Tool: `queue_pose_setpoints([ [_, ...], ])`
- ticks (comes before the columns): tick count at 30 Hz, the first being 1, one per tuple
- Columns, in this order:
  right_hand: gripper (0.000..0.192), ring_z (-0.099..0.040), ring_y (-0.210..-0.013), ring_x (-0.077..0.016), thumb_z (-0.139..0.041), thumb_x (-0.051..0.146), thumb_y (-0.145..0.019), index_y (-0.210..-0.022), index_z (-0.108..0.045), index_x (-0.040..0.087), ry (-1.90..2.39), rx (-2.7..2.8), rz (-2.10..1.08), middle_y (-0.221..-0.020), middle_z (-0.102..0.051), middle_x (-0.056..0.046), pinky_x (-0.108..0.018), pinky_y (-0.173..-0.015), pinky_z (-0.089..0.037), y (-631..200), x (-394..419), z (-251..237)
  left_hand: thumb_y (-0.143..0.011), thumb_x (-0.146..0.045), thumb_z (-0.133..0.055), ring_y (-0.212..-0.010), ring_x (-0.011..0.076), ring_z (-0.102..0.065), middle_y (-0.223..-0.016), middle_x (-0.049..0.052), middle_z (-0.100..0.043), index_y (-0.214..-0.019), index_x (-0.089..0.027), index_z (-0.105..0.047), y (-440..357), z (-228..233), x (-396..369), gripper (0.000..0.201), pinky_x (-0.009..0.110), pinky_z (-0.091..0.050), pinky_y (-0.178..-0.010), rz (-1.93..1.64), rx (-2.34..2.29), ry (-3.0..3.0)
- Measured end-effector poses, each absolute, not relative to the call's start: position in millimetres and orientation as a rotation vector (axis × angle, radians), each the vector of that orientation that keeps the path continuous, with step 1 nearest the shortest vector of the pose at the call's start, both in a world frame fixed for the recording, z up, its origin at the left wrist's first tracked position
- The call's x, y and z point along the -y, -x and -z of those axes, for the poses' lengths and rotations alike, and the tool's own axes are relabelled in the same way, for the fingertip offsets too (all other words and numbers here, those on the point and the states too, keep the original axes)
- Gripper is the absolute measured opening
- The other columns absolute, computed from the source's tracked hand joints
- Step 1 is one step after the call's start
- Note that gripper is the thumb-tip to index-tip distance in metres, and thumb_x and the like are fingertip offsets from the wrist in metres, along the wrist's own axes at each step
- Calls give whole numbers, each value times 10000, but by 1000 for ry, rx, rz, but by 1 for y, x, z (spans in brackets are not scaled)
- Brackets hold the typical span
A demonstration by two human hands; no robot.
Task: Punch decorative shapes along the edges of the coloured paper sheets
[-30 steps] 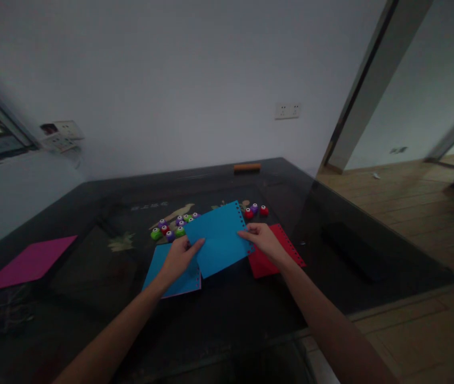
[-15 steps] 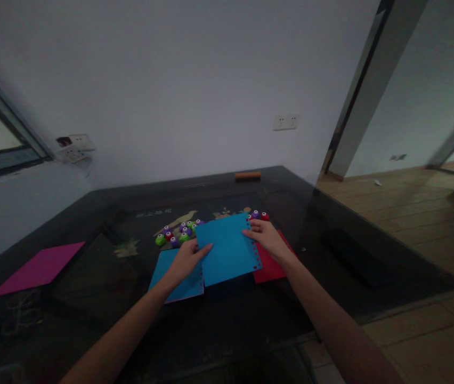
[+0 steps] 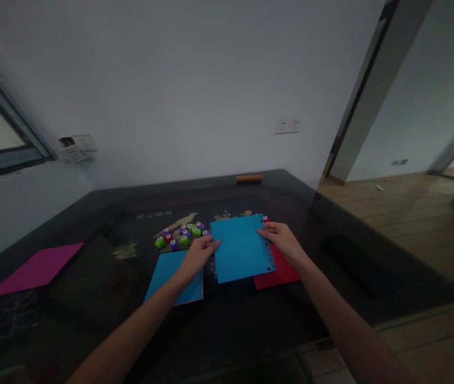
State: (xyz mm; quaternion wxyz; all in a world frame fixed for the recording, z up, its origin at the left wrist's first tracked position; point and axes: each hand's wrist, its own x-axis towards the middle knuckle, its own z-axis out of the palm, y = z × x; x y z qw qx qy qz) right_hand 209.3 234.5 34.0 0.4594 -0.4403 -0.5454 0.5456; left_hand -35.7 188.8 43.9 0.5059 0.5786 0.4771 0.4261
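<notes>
Nearest to the camera, the two bare forearms reached forward over the dark glass-topped desk [image 3: 91,213]. The left hand [image 3: 198,256] was pinching the left edge of a bright blue square paper sheet with a punched right border [image 3: 240,248], and the right hand [image 3: 283,241] was gripping the same sheet at its upper right edge, beside the row of small holes. The sheet was between the two hands, a little above the desk and slightly tilted, and its right part covered a red paper sheet [image 3: 281,269] lying flat. Under the left hand lay a second blue paper sheet with a pinkish punched edge [image 3: 169,274], flat on the desk.

In my judgement, the main risk was that the thin sheet, held only at two edges, could bend or crease if the hands pulled unevenly. The punched border looked weak, so a strong grip there could tear it between the holes. If the sheet was lowered carelessly, it could push the red sheet out of place.

Just behind the sheets stood a cluster of small green, purple and red round paper punches [image 3: 181,234]; a sweep of the left hand could knock them away. Far to the left lay a magenta paper sheet [image 3: 37,266], well apart. At the far edge was a small orange bar [image 3: 249,178].
</notes>
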Motion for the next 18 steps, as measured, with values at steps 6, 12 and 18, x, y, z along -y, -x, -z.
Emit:
queue_pose_setpoints([
  [6,290,-570,-555,-134,-763,357,-570,-761,-647,172,1203,1209,-1307,-679,-668,-6,-268,-559,-443,-244,-238,-31,-791,-366,-596,-670,175,-620,-743,39,-651,-1121,-146,-527,1,-34,-204,403,298,-500,-629,-991,-1017,-1309],
  [12,357,-553,-499,-138,-772,389,-538,-790,-652,166,1372,1113,-1175,-660,-676,-13,-268,-506,-433,-298,-240,-17,-826,-244,-534,-1050,223,-560,-1263,125,-484,-1247,-228,-391,-26,-14,-203,445,343,-521,-755,-1266,-1028,-1469],
  [18,288,-575,-517,-148,-757,330,-557,-773,-656,168,1483,1116,-1160,-654,-684,-17,-271,-510,-453,-308,-241,1,-864,-135,-444,-1110,192,-523,-1200,85,-528,-1202,-221,-455,-26,-14,-179,349,365,-484,-892,-1131,-1052,-1813],
])
